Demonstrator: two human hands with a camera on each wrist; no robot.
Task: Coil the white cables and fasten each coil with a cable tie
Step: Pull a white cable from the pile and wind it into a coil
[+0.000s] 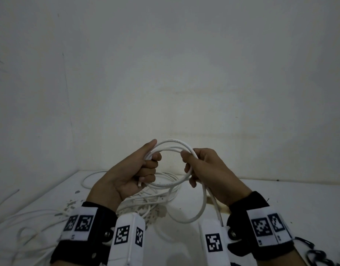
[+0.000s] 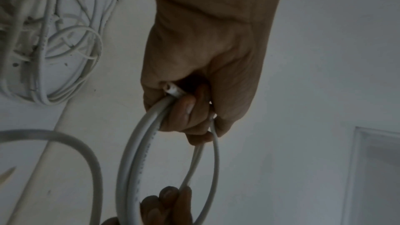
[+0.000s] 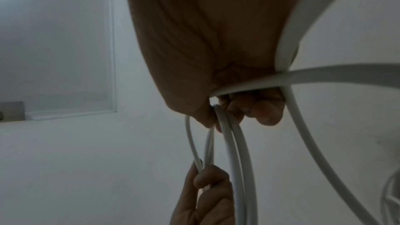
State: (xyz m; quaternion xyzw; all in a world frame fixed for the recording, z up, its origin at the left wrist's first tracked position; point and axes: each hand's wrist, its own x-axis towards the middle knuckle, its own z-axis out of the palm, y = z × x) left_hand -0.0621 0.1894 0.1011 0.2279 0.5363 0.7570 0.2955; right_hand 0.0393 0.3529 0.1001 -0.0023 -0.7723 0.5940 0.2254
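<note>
A white cable coil (image 1: 172, 145) of a few round turns hangs in the air between both hands above the table. My left hand (image 1: 138, 167) grips the coil's left side, fingers curled round the strands, and a cut cable end (image 2: 172, 90) pokes out of the fist. My right hand (image 1: 198, 166) grips the coil's right side (image 3: 229, 143). From the right hand a loose loop (image 1: 201, 206) of the same cable drops down toward the wrist and the free tail (image 1: 216, 206) runs beside it. No cable tie shows in any view.
A tangled heap of more white cables (image 1: 155, 196) lies on the white table (image 1: 280, 204) under the hands, also in the left wrist view as the heap (image 2: 54, 40). Loose strands (image 1: 21, 217) spread at the left. Walls close the table at back and left.
</note>
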